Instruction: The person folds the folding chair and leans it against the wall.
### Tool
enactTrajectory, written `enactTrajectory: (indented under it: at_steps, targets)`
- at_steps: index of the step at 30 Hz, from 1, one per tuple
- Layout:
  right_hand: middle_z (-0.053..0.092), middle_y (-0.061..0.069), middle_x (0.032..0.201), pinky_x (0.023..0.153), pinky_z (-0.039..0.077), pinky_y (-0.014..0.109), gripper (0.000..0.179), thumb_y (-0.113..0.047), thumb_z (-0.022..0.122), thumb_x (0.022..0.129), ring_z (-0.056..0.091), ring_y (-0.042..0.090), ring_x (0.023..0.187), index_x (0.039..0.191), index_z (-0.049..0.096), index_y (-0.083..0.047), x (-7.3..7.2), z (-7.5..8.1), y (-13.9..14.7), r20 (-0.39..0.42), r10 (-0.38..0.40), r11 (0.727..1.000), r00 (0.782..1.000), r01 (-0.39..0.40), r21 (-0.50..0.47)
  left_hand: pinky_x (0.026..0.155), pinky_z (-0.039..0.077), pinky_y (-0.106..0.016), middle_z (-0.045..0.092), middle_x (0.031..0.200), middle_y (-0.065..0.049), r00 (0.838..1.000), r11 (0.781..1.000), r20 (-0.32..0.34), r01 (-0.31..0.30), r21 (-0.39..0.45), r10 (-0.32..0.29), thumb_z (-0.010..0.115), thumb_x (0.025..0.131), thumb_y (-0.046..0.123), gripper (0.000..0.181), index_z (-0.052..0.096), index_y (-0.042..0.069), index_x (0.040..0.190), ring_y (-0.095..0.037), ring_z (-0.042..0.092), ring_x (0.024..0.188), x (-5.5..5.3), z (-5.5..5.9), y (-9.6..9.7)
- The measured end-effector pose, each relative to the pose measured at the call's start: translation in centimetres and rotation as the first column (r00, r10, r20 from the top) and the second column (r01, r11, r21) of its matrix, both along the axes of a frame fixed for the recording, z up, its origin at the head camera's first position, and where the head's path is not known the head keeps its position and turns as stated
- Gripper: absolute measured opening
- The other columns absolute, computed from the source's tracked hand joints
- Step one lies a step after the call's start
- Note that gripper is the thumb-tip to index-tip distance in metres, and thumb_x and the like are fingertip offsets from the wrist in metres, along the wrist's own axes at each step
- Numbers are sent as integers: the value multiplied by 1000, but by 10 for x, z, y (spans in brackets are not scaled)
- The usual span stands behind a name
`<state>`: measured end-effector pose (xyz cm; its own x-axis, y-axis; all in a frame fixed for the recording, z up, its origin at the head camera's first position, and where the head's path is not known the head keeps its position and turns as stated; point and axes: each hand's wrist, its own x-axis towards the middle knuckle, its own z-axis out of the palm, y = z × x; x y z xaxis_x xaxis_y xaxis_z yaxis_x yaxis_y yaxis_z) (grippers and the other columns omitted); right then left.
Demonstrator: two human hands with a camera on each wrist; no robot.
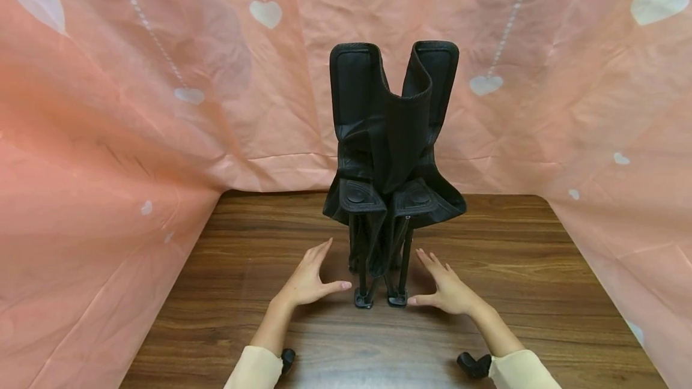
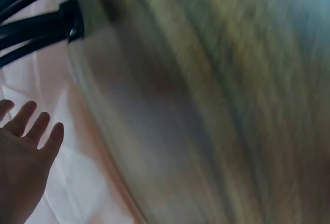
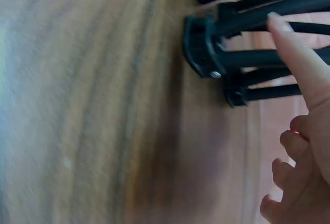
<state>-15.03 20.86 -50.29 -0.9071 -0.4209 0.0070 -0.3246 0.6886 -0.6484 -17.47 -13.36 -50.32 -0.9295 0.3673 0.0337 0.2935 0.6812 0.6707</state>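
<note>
Folding chair [image 1: 397, 143], black: set upright on wooden table [image 1: 519, 245]; legs [image 1: 407, 254] drawn together, cloth [image 1: 357, 196] apparently bunched, not spread. Left hand [image 1: 305, 281], right hand [image 1: 450, 290]: either side, fingers [image 1: 324, 249] loosely extended, grasping nothing; right thumb [image 1: 424, 300] contact unclear.

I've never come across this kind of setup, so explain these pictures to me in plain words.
There is no machine here, only a person's two bare hands. The wide picture comes from a camera worn on the head, looking forward and down. The other two come from cameras on the left and right wrists; the left one is mostly blur. A folded black fabric chair stands on its feet on a wood-grain table, with pink heart-patterned cloth behind. The left hand and right hand are open on either side of its legs, gripping nothing.
</note>
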Motion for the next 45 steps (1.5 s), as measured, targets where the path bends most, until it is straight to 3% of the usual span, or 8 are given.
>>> enactTrajectory:
  at_steps: [8, 15, 19, 29, 34, 45]
  targets:
    - [30, 26, 154, 111, 13, 74, 96, -48, 72, 82, 18, 49, 144, 149, 28, 6, 2, -12, -20, 12, -15, 1000, 1000, 15, 16, 115, 31, -60, 25, 159, -13, 997, 996, 77, -5, -84, 11, 70, 71, 70, 114, 20, 14, 156, -39, 24, 146, 9, -19, 19]
    - [36, 23, 152, 111, 13, 75, 93, -45, 75, 80, 18, 49, 145, 150, 32, -2, 2, -24, -34, 17, -24, 999, 1000, 24, 21, 117, 32, -54, 24, 160, -16, 996, 996, 85, 45, -73, -39, 71, 74, 66, 113, 19, 6, 155, -35, 27, 147, 12, -31, 30]
    - [30, 21, 156, 111, 12, 76, 91, -46, 69, 85, 16, 46, 147, 153, 26, -5, 5, -33, -42, 24, -51, 998, 998, 50, 33, 116, 32, -54, 23, 160, -18, 993, 996, 98, 65, -60, -59, 71, 77, 63, 111, 18, 4, 155, -36, 27, 146, 13, -37, 35]
    - [32, 18, 156, 114, 16, 72, 83, -45, 62, 91, 19, 40, 148, 152, 26, -2, 8, -47, -55, -45, -153, 986, 987, 156, 63, 121, 24, -54, 17, 161, -20, 995, 996, 83, 53, -76, -47, 72, 81, 54, 108, 16, -3, 153, -38, 19, 149, 15, -49, 45]
    - [33, 17, 156, 114, 16, 71, 84, -47, 62, 90, 20, 40, 148, 152, 27, -4, 8, -50, -54, -53, -166, 983, 985, 169, 66, 120, 25, -54, 15, 162, -18, 993, 998, 119, 27, -51, -21, 72, 82, 52, 106, 15, -1, 154, -39, 19, 148, 15, -50, 47]
    - [37, 19, 153, 114, 18, 71, 84, -49, 63, 89, 24, 42, 146, 151, 29, -3, 12, -51, -56, -57, -195, 975, 979, 200, 100, 121, 24, -52, 19, 160, -21, 992, 999, 124, 9, -45, -3, 75, 80, 50, 106, 17, -2, 153, -36, 19, 149, 20, -47, 52]
